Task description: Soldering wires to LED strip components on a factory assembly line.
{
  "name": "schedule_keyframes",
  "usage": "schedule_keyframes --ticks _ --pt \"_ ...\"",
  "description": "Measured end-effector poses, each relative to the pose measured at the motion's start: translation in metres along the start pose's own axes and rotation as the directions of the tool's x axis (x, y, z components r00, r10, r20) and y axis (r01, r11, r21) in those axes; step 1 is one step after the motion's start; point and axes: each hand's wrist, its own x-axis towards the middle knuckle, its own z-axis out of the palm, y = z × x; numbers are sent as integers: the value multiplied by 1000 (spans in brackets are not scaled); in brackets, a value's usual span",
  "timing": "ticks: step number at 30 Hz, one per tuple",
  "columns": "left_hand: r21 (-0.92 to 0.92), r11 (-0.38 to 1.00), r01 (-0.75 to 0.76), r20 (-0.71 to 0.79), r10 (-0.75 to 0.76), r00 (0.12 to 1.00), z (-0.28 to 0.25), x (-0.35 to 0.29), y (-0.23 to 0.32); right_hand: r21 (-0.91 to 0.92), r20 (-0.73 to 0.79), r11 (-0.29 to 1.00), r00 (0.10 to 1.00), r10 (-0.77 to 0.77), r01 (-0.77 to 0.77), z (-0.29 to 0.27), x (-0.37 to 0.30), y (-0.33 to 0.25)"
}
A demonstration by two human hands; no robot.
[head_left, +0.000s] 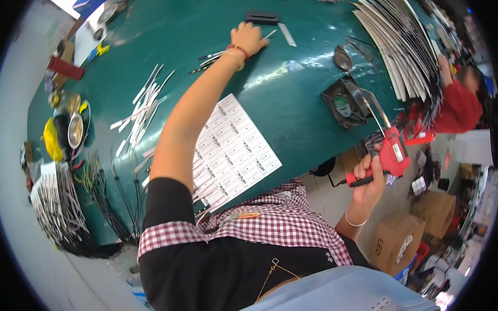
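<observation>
My left hand (249, 40) reaches far across the green table, fingers bent down and closed near the tabletop. A thin pale strip (271, 34) shows by its fingertips; what the fingers grip is hard to make out. Just beyond lies a dark oblong block (262, 17), with a short white strip (287, 35) beside it. Several thin dark-ended leads (206, 61) lie by my wrist. In my right hand (369, 176) is a red soldering gun (392, 152), its handle wrapped by my fingers. The gun's slim metal nose points up and left, close to a black square fan (344, 104).
A printed label sheet (235, 150) lies under my left forearm. White strips (143, 112) and bundled dark cables (61, 208) are at left. Fanned pale strips (396, 46) stand at far right beside another person's red sleeve (458, 110). Cardboard boxes (397, 241) stand below right.
</observation>
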Motion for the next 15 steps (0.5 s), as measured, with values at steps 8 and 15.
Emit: schedule_keyframes --ticks 8,15 --pt "-452 892 -14 -3 14 1000 -13 -3 -15 62 97 998 995 15 -21 19 -5 -3" --pt "-530 848 -21 28 42 999 -65 -26 -34 26 163 992 980 115 -121 11 -17 9"
